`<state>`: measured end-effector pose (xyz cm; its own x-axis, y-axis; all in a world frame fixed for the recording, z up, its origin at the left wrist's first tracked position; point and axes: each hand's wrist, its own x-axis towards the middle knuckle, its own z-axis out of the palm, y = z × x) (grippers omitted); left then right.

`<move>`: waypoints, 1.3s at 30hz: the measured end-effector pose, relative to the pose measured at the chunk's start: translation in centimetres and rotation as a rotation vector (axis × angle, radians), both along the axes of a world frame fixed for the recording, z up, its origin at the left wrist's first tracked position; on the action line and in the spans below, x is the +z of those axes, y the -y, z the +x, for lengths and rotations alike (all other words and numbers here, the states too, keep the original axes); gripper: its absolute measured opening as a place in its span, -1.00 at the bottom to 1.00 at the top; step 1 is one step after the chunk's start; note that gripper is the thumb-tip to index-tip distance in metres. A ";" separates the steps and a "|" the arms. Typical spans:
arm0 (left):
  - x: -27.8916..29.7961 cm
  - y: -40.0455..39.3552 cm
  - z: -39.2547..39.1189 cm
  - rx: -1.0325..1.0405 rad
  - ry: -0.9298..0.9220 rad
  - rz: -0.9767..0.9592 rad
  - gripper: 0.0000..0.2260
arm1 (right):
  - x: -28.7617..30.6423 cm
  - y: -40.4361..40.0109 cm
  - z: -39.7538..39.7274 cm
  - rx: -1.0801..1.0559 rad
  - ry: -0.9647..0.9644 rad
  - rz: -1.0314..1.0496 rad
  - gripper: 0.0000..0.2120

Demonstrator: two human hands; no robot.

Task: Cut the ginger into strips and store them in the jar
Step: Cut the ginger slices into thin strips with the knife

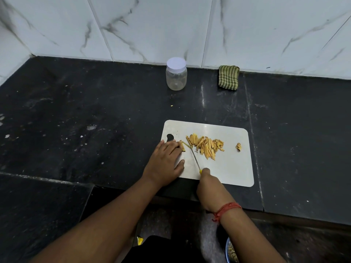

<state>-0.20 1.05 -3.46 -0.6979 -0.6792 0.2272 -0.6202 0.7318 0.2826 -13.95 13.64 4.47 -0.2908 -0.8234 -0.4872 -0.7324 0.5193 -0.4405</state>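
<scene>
A white cutting board (pixel 228 168) lies on the black counter. A heap of yellow ginger strips (pixel 206 146) sits on its middle. My left hand (pixel 165 162) presses a small uncut ginger piece (pixel 182 146) down under its fingertips at the board's left end. My right hand (pixel 207 182) grips the yellow handle of a thin knife (pixel 194 157); the blade tip meets the ginger beside my left fingers. One ginger scrap (pixel 238 146) lies apart at the right. The clear jar (pixel 176 74) stands at the back with its white lid on.
A folded green striped cloth (pixel 228 77) leans by the tiled wall, right of the jar. A blue bowl rim (pixel 228 249) shows below the counter edge near my right forearm. The counter steps down at the left front.
</scene>
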 end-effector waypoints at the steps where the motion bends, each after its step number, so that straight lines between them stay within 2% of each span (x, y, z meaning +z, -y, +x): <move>1: 0.0 -0.1 0.0 0.000 -0.001 0.004 -0.58 | -0.1 0.2 0.1 0.002 -0.001 -0.003 -0.75; 6: 0.1 -0.1 0.0 0.000 0.015 0.007 -0.56 | -0.4 2.0 0.4 -0.010 0.010 0.073 -0.72; 12: 0.0 0.0 0.1 -0.001 0.008 -0.005 -0.58 | 0.2 3.4 -0.1 -0.063 -0.011 0.047 -0.62; 20: -0.1 0.0 0.2 -0.011 -0.011 0.002 -0.59 | -0.2 4.3 0.7 -0.017 0.060 0.011 -0.73; 27: -0.2 0.2 0.2 -0.007 0.009 -0.003 -0.59 | -0.6 5.6 0.7 -0.004 0.081 0.086 -0.70; 35: 0.0 0.2 0.1 -0.003 0.027 0.000 -0.56 | -0.5 3.6 1.6 0.105 -0.119 0.157 -0.61; 39: 0.0 0.1 0.2 -0.001 0.027 0.011 -0.55 | -0.5 3.7 1.7 0.058 -0.092 0.130 -0.62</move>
<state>-0.02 0.95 -3.49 -0.7043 -0.6809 0.2008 -0.6270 0.7293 0.2738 -12.26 9.93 3.98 -0.2932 -0.7716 -0.5645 -0.7966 0.5236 -0.3020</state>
